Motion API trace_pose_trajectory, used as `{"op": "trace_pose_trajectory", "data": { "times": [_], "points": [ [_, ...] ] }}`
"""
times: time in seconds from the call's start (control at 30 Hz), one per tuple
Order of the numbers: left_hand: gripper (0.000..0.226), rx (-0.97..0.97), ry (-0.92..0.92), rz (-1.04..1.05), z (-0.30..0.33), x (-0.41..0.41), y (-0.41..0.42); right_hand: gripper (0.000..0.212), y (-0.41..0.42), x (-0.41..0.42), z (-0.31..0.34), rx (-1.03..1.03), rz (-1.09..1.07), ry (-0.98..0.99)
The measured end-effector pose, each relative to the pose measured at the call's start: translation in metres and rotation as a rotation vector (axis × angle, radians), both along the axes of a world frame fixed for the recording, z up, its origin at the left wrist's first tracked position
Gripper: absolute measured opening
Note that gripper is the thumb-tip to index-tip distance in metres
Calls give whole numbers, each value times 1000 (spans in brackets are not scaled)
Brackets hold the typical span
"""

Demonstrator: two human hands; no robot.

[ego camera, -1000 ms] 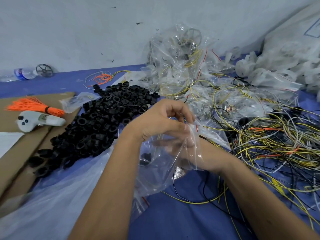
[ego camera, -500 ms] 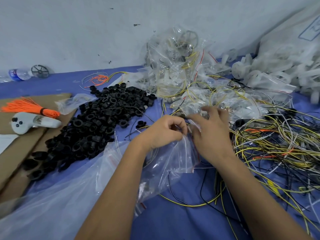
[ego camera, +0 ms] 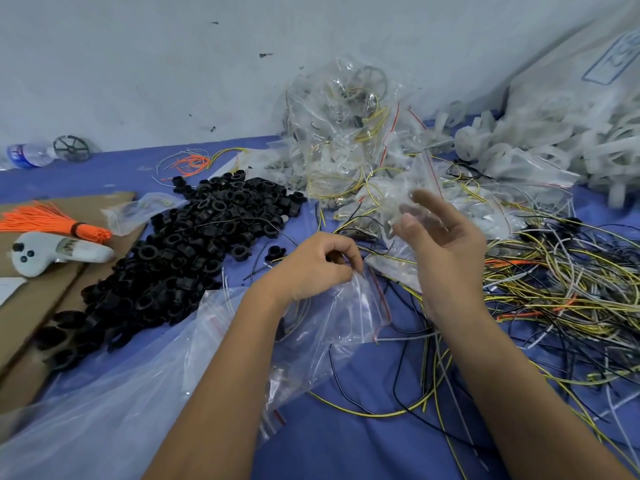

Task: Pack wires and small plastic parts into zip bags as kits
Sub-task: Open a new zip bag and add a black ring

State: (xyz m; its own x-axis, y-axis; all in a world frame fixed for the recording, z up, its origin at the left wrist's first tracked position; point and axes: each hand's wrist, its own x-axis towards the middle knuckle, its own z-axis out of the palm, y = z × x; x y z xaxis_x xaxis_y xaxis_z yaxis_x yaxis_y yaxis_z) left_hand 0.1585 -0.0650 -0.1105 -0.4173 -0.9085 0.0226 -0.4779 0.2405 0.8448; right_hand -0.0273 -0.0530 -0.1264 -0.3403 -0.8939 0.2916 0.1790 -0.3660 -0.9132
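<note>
Nearest, the left hand (ego camera: 317,263) pinches the top edge of a clear zip bag (ego camera: 341,318) that hangs over the blue cloth (ego camera: 346,445). The right hand (ego camera: 445,249) is raised just beside it, fingers spread and loose, grasping nothing. Beyond lie the heap of black plastic parts (ego camera: 194,237) to the left, tangled wires (ego camera: 561,289) to the right, and filled bags (ego camera: 349,133) against the wall.

The right hand (ego camera: 446,251) is motion-blurred, so whether its fingers (ego camera: 427,202) touch the clear bag (ego camera: 412,188) in front of them cannot be told. The water bottle (ego camera: 26,155) and large plastic sheet (ego camera: 104,403) are cut off at the left edge. The white sack (ego camera: 588,67) runs off the right edge, its blue print unreadable.
</note>
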Motion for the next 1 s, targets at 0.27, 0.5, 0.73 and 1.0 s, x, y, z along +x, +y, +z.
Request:
{"op": "trace_pose_trajectory", "data": {
  "times": [0.27,0.5,0.73,1.0],
  "points": [
    [29,-17,279,122,-6,-5,-7,20,1,-2,9,87,459,-681],
    [12,-100,451,216,-2,-7,-7,35,-1,-1,2,80,357,-388],
    [11,-182,662,338,1,-24,-5,72,6,11,-6,-31,203,579],
    [18,-246,307,246,5,-5,-10,17,3,6,-2,186,27,146]
  ]
}}
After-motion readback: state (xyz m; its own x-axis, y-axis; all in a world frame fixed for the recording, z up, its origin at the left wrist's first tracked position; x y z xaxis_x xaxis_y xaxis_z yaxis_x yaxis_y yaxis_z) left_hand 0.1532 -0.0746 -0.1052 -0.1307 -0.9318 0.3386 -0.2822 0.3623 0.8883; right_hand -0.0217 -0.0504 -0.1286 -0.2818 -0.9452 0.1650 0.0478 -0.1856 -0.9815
